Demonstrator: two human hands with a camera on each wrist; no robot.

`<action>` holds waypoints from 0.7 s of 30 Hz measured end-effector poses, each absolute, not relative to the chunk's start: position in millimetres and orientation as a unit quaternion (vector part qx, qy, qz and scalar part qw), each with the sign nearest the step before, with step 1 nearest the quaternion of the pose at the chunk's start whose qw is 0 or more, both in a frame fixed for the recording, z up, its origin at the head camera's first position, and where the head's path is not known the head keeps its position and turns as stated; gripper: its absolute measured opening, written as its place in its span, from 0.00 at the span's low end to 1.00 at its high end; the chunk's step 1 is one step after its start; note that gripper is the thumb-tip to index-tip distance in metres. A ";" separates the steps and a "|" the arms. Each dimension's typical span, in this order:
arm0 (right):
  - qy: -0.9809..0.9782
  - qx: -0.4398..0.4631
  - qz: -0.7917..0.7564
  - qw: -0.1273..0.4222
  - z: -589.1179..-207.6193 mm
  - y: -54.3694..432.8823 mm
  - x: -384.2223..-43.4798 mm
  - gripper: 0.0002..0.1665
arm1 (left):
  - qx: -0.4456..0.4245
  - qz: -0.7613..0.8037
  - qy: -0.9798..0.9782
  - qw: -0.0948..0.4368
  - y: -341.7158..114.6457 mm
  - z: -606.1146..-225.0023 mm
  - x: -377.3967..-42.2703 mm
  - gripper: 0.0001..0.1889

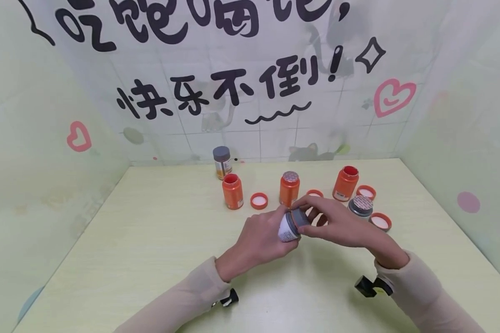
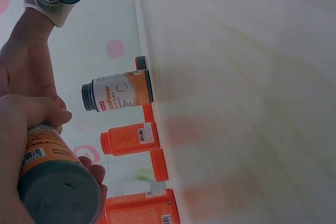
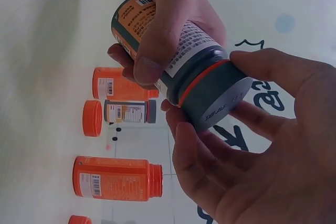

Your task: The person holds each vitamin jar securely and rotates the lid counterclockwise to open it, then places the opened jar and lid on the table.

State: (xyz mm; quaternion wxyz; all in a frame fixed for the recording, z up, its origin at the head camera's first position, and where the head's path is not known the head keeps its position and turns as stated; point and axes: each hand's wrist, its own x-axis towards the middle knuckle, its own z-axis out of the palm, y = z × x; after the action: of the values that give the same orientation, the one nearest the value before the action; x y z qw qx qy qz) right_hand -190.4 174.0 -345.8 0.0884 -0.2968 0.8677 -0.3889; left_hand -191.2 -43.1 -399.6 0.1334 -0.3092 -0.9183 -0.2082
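Note:
My left hand (image 1: 258,236) grips a dark grey supplement bottle (image 1: 287,230) with a white and orange label, holding it tilted above the table. Its base faces the camera in the left wrist view. At the bottle's other end, my right hand (image 1: 339,224) holds the grey cap (image 3: 215,98) between thumb and fingers. An orange-red band shows along the cap's edge, and the cap sits at the bottle's neck. Just beyond the right wrist stands a similar grey bottle (image 2: 118,92), uncapped, with a printed seal (image 1: 362,202) over its mouth.
Three uncapped orange bottles stand along the back: a left one (image 1: 233,193), a middle one (image 1: 289,190) with a printed seal, and a right one (image 1: 345,185). Several caps, including one orange cap (image 1: 259,200), lie beside them. A grey-capped bottle (image 1: 222,163) stands back left.

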 end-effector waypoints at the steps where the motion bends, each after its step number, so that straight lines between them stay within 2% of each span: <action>1: 0.866 -0.308 -0.386 0.082 -345.5 174.8 -190.4 0.24 | -0.308 -0.211 -0.918 0.129 -42.8 -399.4 -191.5 0.27; 9: 0.855 -0.343 -0.385 0.060 -343.0 179.2 -190.0 0.27 | -0.297 -0.238 -0.920 0.092 -42.5 -399.1 -193.0 0.27; 17: 0.871 -0.307 -0.379 0.048 -338.5 186.1 -194.9 0.28 | -0.261 -0.348 -0.899 0.047 -41.9 -403.6 -199.4 0.32; 21: 0.882 -0.281 -0.378 0.028 -339.1 188.2 -197.9 0.28 | -0.254 -0.417 -0.873 0.007 -42.6 -403.0 -202.4 0.29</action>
State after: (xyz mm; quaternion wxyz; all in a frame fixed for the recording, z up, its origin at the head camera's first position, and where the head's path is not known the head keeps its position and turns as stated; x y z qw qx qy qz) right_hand -197.9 188.2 -339.1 0.0277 -0.2810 0.8819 -0.3776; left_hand -202.4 -42.6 -403.0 0.0071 -0.2545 -0.8727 -0.4167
